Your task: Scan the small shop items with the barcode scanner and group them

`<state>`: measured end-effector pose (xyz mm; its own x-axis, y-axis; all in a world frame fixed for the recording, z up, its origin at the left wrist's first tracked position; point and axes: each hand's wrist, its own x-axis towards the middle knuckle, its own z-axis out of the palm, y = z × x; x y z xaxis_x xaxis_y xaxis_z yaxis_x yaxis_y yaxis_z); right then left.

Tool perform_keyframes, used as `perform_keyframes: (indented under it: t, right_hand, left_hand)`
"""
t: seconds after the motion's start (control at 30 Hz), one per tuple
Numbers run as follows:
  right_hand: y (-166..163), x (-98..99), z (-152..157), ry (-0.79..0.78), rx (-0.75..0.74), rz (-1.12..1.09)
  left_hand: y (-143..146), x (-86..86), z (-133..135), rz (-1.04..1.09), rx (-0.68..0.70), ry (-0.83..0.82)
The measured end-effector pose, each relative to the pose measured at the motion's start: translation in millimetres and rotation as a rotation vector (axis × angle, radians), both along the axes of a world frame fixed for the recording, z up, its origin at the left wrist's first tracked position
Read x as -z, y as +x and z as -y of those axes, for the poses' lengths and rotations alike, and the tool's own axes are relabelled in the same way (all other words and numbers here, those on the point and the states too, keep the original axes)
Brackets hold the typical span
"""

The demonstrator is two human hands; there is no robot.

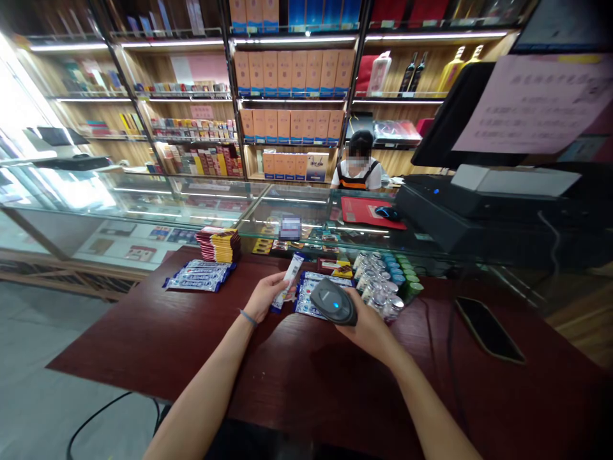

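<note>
My left hand (268, 296) is closed on a slim blue-and-white packet (290, 276), tilted, with its pale side facing up. In my right hand (366, 322) is a dark barcode scanner (330, 300) with a small blue light on top, its front end toward the packet. Partly under the scanner lies a group of similar blue-and-white packets (307, 295). Another row of these packets (198, 276) lies to the left on the dark red table (287, 377). Small silver-topped containers (378, 281) stand in rows just beyond my right hand.
A stack of red and yellow packets (218, 244) stands at the table's back left. A phone (489, 329) lies at right, near a monitor (460, 121). Behind the glass counter (268, 198) is a person (358, 169). A black cable (96, 415) hangs at lower left.
</note>
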<state>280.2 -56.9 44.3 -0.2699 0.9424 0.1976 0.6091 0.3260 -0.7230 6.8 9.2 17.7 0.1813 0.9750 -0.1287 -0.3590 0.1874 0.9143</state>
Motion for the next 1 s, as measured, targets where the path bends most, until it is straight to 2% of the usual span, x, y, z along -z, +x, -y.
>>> perform_keyframes:
  t: [0.17, 0.37, 0.57, 0.73, 0.83, 1.0]
  right_hand:
    - [3.0, 4.3, -1.2, 0.062, 0.033, 0.063]
    - [2.1, -4.0, 0.5, 0.003, 0.028, 0.003]
    - [4.5, 0.6, -3.0, 0.0, 0.001, -0.083]
    - [5.9, 3.5, -8.1, -0.025, 0.034, -0.128]
    - [5.3, 2.6, -10.1, -0.004, 0.021, -0.16]
    - [4.1, 1.3, -8.5, 0.057, 0.023, -0.174]
  left_hand:
    - [1.3, -0.4, 1.2, -0.05, -0.01, 0.006]
    - [0.7, -1.2, 1.5, 0.063, -0.011, 0.002]
    - [-2.3, -2.9, 2.7, 0.178, 0.039, -0.022]
    - [1.3, -4.5, 4.5, 0.143, 0.066, -0.021]
    - [4.0, -8.8, 3.3, -0.004, -0.012, 0.091]
    - [-6.7, -18.8, -1.4, -0.441, -0.265, 0.474]
